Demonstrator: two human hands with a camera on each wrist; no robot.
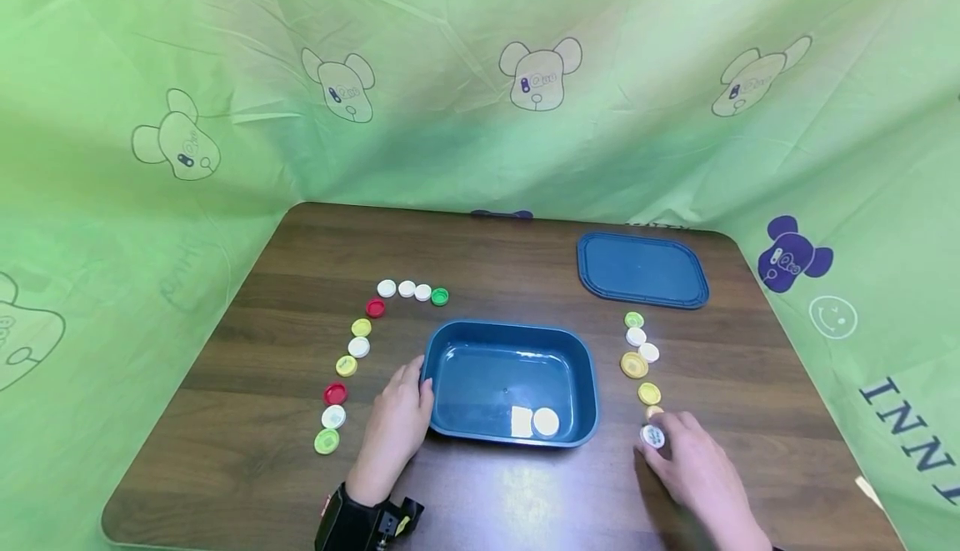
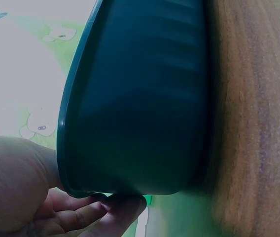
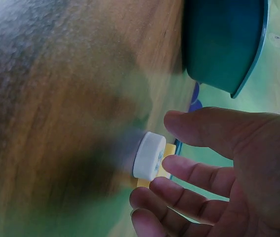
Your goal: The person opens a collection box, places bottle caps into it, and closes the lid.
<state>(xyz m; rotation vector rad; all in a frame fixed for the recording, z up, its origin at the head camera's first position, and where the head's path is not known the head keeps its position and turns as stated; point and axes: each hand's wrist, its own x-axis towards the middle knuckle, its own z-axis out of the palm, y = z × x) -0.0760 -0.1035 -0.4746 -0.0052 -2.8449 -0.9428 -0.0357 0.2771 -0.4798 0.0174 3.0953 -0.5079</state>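
Observation:
My left hand (image 1: 401, 409) grips the left wall of a blue rectangular tub (image 1: 510, 330), its fingers against the outside; in the left wrist view the rim hides part of the thumb. To the right of the tub, my right hand (image 1: 697, 463) reaches down around a white bottle cap (image 1: 652, 437) with print on top. The right wrist view shows this white cap (image 3: 149, 155) on the table, index fingertip close by its top and thumb spread away. A yellowish cap (image 1: 654, 411) lies just beyond it, partly covered. Inside the tub is a round white piece (image 1: 546, 422) beside a square glare patch.
A curving row of red, white, yellow and green caps (image 1: 358, 347) lies left of the tub. Another row, including a larger yellow cap (image 1: 633, 365), runs up the right side. At the back right lies a flat blue lid (image 1: 643, 269). Green printed cloth (image 1: 450, 151) surrounds the wooden table.

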